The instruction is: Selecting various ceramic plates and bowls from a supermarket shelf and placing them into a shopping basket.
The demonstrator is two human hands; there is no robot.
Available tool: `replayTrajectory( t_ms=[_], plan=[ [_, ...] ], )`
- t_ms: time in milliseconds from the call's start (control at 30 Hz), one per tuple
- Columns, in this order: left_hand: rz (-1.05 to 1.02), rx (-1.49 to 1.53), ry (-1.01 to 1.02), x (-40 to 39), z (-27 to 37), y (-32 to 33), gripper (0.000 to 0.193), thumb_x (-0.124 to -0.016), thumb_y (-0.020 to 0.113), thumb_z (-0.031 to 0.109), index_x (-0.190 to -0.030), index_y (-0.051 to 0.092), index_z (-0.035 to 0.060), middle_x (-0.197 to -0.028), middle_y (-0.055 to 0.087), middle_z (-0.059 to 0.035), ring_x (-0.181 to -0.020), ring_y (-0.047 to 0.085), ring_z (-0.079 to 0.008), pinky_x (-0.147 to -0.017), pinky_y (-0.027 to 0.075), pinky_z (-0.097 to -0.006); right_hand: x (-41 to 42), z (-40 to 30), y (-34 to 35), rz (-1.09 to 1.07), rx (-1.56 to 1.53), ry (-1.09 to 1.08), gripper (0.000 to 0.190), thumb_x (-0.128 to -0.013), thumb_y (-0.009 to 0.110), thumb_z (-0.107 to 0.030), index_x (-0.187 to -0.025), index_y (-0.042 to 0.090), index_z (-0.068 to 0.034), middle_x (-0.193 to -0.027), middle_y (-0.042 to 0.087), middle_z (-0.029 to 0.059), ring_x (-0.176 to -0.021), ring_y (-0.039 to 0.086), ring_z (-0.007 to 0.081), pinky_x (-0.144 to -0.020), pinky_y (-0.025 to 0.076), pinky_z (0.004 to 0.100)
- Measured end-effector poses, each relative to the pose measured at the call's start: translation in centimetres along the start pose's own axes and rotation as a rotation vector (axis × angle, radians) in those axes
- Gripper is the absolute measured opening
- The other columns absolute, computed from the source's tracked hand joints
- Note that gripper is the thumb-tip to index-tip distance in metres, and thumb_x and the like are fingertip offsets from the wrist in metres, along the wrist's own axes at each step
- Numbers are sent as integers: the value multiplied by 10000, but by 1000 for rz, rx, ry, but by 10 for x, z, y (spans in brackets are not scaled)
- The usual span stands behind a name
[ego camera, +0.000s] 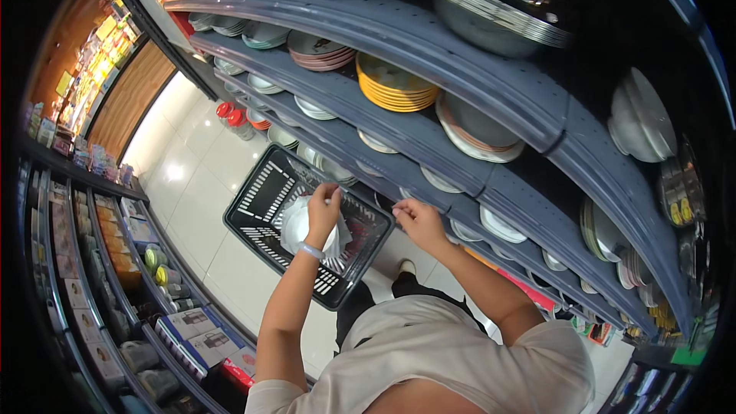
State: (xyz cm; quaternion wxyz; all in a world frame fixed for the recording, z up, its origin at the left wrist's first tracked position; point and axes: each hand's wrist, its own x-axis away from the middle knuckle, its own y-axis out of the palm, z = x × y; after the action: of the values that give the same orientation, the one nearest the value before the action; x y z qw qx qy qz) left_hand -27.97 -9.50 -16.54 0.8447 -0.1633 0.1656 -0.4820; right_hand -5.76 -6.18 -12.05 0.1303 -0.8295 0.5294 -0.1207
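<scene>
A black plastic shopping basket with slotted walls stands before me at an angle. Inside it lies a round white dish with thin whitish wrapping around it, partly covered by my forearm. My left hand is above the basket with its fingers curled in; whether anything thin is pinched there cannot be seen. By the basket's right corner, near the shelf edge, is my right hand. Its thumb and fingertips come close together, and I cannot make out anything between them.
Shelving with stacked plates runs along the right, including yellow plates and lidded metal pans. Red-lidded jars stand on the tiled floor. Shelves at left hold mugs and boxed goods.
</scene>
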Motion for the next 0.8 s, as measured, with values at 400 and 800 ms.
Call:
replayTrajectory(
  t_ms=[400, 800],
  plan=[
    [-186, 1, 276, -85, 189, 103, 286, -761, 573, 265, -814, 595, -15, -687, 611, -146, -615, 588, -291, -586, 453, -325, -90, 9, -236, 820, 1051, -542, 464, -806, 467, -428, -1020, 544, -24, -1043, 540, 181, -1034, 478, 315, -898, 335, 451],
    [-234, -445, 415, -124, 172, 139, 397, -769, 478, 297, -1061, 514, 30, -1013, 558, -201, -919, 535, -349, -780, 434, -405, -88, -13, -239, 805, 661, -394, 406, -808, 489, -376, -1007, 542, -26, -950, 543, 156, -856, 494, 256, -736, 366, 387]
  ],
)
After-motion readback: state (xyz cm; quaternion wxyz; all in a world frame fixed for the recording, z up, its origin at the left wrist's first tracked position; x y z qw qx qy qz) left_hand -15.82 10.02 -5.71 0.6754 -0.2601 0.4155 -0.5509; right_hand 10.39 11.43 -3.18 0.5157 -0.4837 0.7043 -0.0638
